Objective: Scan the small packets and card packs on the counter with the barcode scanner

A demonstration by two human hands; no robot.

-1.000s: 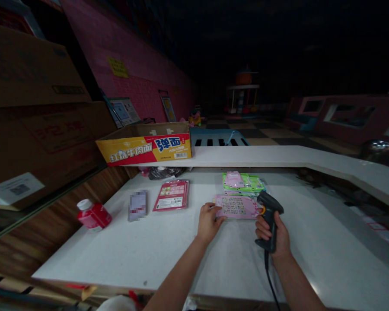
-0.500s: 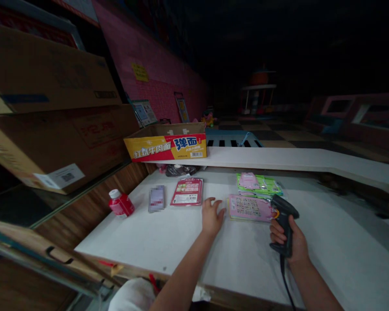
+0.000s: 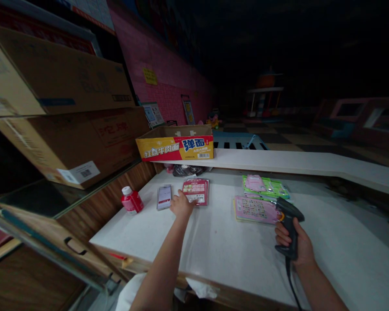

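A dim room opens beyond our white table. Toward its far-left corner, our left hand spreads its fingers over the red pack; contact is unclear. Our right hand wraps its fingers round the scanner, probably leaving the left free; the pink pack lies beside it, toward the far edge. A phone and bottle crowd the left edge.
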